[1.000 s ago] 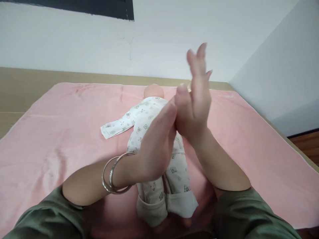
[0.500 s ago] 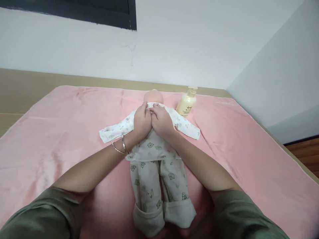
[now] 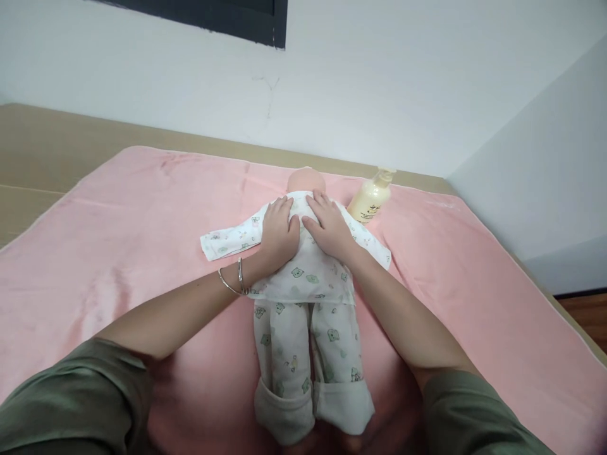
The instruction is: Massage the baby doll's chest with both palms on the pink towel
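Note:
A doll lies in white patterned clothes, its bare round head (image 3: 306, 181) at the far end. My left hand (image 3: 279, 234) rests flat on the left side of the white top (image 3: 310, 278), thumb apart from the fingers. On the right side of the top lies my right hand (image 3: 331, 229), palm down with fingers spread. A strip of cloth shows between the two hands. The patterned trousers (image 3: 334, 341) with turned-up cuffs stretch toward me. Both sleeves reach out sideways.
A pale yellow pump bottle (image 3: 370, 201) leans beside the doll's right-hand sleeve. Under everything is a pink blanket (image 3: 165, 189) on a tan surface (image 3: 57, 139). A white wall (image 3: 360, 88) rises behind.
My hands have moved apart from near the collar toward the two sides of the chest, and the thumbs no longer touch. The camera view has shifted slightly.

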Action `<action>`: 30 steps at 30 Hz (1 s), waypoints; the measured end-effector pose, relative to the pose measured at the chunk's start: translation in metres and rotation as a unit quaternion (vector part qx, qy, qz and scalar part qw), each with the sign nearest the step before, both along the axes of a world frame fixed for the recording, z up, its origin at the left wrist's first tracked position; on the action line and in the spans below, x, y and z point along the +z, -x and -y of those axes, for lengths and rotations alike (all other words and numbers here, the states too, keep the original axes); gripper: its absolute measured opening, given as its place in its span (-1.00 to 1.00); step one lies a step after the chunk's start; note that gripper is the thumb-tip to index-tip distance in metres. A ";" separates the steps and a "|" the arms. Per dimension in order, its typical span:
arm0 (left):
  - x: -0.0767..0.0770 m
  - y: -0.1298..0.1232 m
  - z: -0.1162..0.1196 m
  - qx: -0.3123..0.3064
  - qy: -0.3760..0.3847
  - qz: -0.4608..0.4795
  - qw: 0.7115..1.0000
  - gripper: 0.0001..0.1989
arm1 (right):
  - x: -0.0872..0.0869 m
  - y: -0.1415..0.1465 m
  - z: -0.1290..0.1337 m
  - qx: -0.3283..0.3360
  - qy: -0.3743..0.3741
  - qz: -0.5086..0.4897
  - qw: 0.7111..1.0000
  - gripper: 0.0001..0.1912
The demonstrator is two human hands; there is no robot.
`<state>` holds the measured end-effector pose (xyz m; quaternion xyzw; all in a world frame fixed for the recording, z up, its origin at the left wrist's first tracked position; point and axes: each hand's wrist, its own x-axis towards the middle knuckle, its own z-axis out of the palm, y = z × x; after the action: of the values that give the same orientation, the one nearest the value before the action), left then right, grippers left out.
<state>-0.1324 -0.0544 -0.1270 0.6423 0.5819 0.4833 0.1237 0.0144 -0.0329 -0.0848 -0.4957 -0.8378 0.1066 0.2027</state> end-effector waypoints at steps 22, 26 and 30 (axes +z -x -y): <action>0.003 0.002 -0.001 -0.009 -0.003 0.010 1.000 -0.58 | 0.001 0.017 0.037 -0.029 -0.078 0.065 0.994 -0.40; 0.007 0.004 -0.001 -0.046 -0.013 0.005 0.999 -0.68 | 0.000 0.023 0.040 0.091 -0.060 0.028 0.994 -0.36; 0.004 0.003 -0.002 -0.019 -0.017 -0.010 1.000 -0.64 | 0.002 0.004 0.003 0.061 0.001 -0.018 0.998 -0.39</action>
<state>-0.1353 -0.0527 -0.1232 0.6600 0.5628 0.4840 0.1156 0.0107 -0.0364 -0.0826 -0.4419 -0.8625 0.1282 0.2107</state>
